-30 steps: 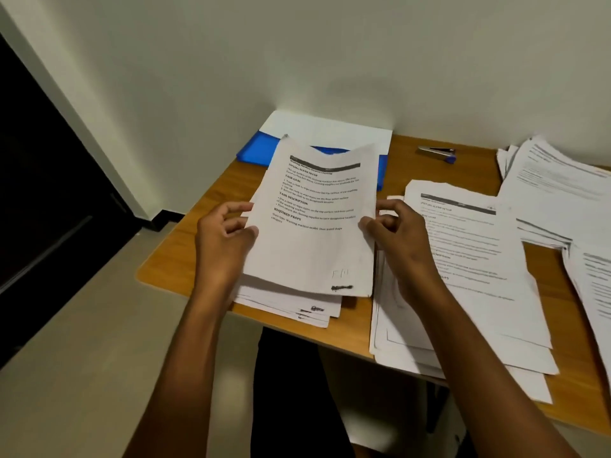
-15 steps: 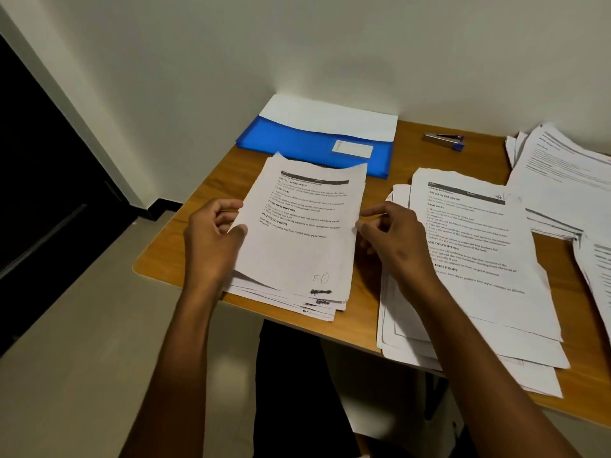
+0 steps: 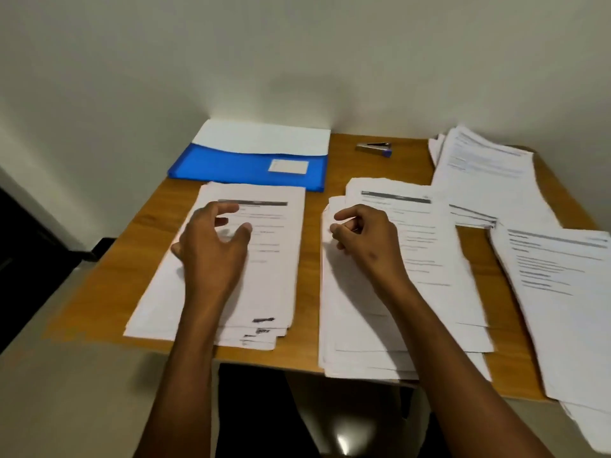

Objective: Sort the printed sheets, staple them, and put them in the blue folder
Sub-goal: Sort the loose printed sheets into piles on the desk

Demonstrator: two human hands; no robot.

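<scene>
Your left hand (image 3: 213, 249) hovers over the left stack of white printed sheets (image 3: 264, 276) on the brown wooden table (image 3: 142, 239), fingers loosely curved and spread, gripping nothing; whether the fingertips touch the paper is lost in blur. Your right hand (image 3: 365, 239) sits at the left edge of the middle stack of printed sheets (image 3: 426, 259), fingers curled toward the thumb, though you cannot tell whether they pinch a sheet. The blue plastic folder (image 3: 244, 166) lies flat behind the left stack, white paper sticking out of its far side. The small silver and blue stapler (image 3: 374, 148) lies near the wall, right of the folder. More sheet piles (image 3: 489, 173) lie to the right.
</scene>
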